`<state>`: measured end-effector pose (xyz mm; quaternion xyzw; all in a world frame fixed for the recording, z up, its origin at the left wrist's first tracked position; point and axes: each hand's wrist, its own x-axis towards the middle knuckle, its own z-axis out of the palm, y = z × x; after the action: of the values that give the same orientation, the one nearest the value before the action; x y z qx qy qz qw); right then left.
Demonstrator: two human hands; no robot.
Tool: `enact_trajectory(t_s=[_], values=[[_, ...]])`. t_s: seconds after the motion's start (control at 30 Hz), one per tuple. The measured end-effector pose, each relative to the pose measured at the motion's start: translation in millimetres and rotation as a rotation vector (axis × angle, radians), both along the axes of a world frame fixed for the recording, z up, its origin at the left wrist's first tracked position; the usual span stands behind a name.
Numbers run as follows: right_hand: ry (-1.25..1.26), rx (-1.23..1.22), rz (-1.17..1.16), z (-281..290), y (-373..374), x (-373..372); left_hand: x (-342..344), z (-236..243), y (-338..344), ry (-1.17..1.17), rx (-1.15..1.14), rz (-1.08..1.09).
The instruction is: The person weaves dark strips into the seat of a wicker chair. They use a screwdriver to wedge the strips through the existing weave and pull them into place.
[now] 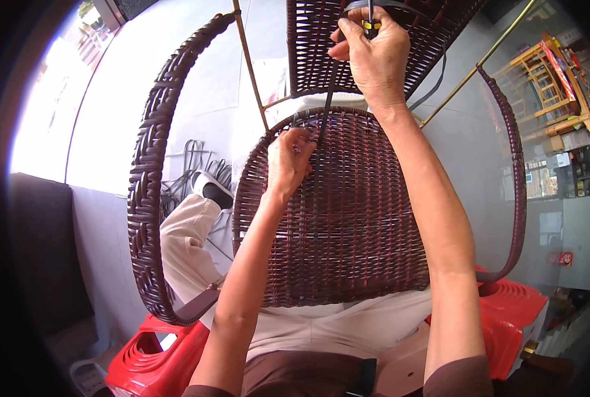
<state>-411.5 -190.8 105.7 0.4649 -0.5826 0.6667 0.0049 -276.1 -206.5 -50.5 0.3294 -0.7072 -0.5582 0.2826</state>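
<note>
A dark brown wicker chair lies across my lap, its woven seat (348,218) toward me and its woven backrest (318,40) beyond. My right hand (382,66) is closed over the backrest around a screwdriver (372,28) with a yellow and black handle, its shaft pointing away from me. At the seat's far edge, my left hand (288,162) is closed, its fingertips against a dark flat weaving strip (327,112). That strip runs taut up toward my right hand. Whether the right fingers also grip it is hard to see. More loose strip (434,92) loops past the backrest's right side.
A thickly wrapped armrest (152,152) curves at left, a thinner one (517,165) at right. Bare brass-coloured frame rods (250,63) join the parts. Red plastic stools (156,357) flank my legs. Coiled strips (199,162) lie on the floor by my shoe. Glass stands at right.
</note>
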Motion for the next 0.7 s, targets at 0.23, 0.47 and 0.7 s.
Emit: enact_trajectory(t_s=[0.23, 0.47, 0.7], values=[[-0.105, 0.128, -0.002, 9, 14, 13, -14, 11, -10, -0.098, -0.407, -0.144], [-0.033, 0.121, 0.076, -8, 21, 13, -20, -6, -12, -0.214, -0.374, -0.050], [-0.322, 0.321, 0.363, 21, 62, -10, -24, -17, -16, -0.141, -0.108, -0.042]])
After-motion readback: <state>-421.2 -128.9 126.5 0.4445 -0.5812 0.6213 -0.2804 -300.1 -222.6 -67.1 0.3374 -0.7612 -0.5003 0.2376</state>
